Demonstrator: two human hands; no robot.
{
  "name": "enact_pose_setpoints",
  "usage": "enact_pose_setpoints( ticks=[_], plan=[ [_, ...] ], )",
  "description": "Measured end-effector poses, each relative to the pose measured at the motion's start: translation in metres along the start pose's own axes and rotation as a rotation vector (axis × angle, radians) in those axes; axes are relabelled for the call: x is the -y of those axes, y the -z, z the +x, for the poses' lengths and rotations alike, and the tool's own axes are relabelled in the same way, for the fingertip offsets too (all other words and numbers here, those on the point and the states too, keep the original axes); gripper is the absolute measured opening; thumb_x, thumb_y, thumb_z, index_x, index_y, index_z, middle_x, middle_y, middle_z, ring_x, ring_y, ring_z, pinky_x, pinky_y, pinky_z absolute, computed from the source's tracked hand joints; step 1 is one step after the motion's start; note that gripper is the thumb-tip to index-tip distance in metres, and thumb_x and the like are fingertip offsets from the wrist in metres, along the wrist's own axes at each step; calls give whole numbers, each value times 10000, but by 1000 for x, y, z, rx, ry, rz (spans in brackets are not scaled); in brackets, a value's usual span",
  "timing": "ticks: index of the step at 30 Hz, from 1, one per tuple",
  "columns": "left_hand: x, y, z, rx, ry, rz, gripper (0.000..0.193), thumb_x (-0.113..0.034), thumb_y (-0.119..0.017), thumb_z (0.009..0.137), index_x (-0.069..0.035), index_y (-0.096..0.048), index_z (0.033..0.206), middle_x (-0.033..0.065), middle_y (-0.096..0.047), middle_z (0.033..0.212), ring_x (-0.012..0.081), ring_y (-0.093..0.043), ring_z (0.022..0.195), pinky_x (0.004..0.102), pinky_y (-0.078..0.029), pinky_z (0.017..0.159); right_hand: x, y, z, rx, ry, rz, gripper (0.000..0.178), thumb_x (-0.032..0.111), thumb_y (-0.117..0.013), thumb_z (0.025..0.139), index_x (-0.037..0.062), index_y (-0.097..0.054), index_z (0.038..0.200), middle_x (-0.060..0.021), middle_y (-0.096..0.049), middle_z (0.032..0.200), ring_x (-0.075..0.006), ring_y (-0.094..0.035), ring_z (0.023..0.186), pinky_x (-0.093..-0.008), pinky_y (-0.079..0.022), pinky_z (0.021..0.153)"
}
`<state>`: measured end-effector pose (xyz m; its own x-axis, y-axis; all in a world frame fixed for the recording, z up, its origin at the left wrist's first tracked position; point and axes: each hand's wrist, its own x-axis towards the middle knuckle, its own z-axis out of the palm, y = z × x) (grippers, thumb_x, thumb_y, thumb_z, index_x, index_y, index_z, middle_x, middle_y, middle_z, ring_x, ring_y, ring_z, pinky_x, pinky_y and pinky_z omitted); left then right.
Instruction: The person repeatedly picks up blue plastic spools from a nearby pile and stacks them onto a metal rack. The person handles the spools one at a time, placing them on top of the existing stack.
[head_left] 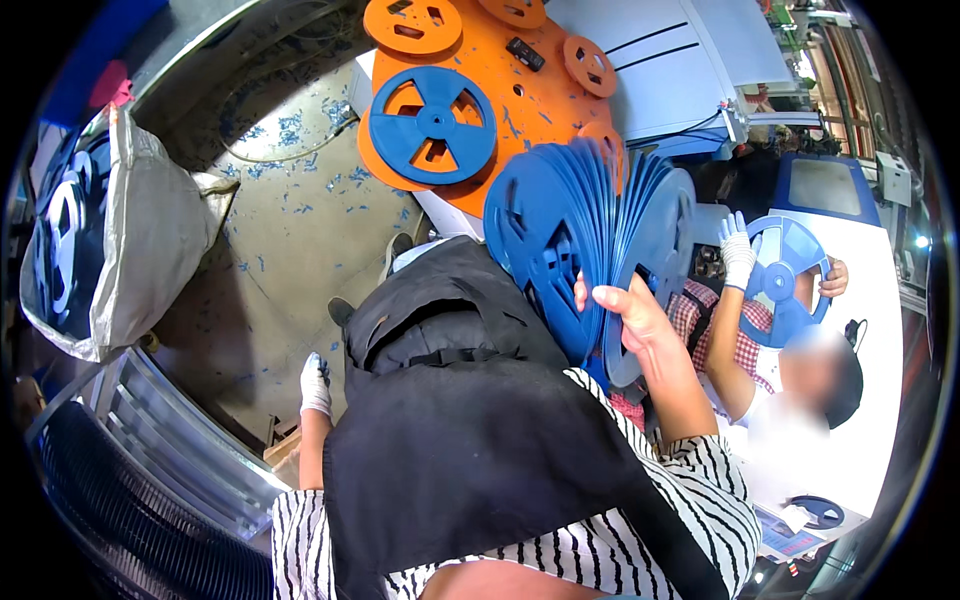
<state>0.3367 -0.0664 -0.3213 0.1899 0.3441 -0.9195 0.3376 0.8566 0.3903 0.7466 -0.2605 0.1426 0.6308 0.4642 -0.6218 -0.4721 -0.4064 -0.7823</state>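
Far left: grey bag [130, 240] on the floor [290, 250] with dark reels inside, blue chips scattered on the floor beside it

Left hand [315, 385], white glove, hangs low by the hip, near a brown box corner [285, 450]; touching nothing I can see, fingers hidden from above so cannot tell if the grip is apart or together

Centre: black vest [450, 400] over striped shirt fills the lower middle. Above it an orange winder plate [520, 90] with one blue reel [432, 125] mounted flat on it

Right hand [625, 315], bare, raised at chest height, grip clamped on a fanned stack of blue reels [570, 240], thumb on the near face, fingers behind; stack held on edge, leaning against the vest

Handling, my read: thin plastic reels, each light, stack adds up some; stiff flanges but they flex and can crack at the spokes; smooth faces slide on each other, hence the fanning. Best hold looks like pinching across the whole pack at the lower rim, or through the hub holes, second hand under it

Right: a co-worker in checked shirt at a white bench [880, 300] holds one more blue reel [790, 270], gloved hand [738, 250] on its rim
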Motion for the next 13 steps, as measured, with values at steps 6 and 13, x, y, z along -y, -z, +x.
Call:
enact_pose_setpoints(
  ticks=[6,13],
  plan=[
    [26,1,-7,-143,54,-140,351,-416,-581,873,-202,-603,1150,-56,-579,804,92,-488,670,270,-380,599,7,-38,-3,393,-235,-198,631,290,-805,600,-35,-557,1080,-107,-623,902,-195,-603,841,-300,-479,774],
    [66,27,-95,-372,-143,-390,361,-359,-589,891,-106,-612,1149,22,-591,873,112,-515,762,279,-448,738,16,-107,18,986,-13,-931,899,203,-758,700,11,-279,1436,-143,-244,1508,-263,-167,1415,-342,-127,1150]
  ],
)
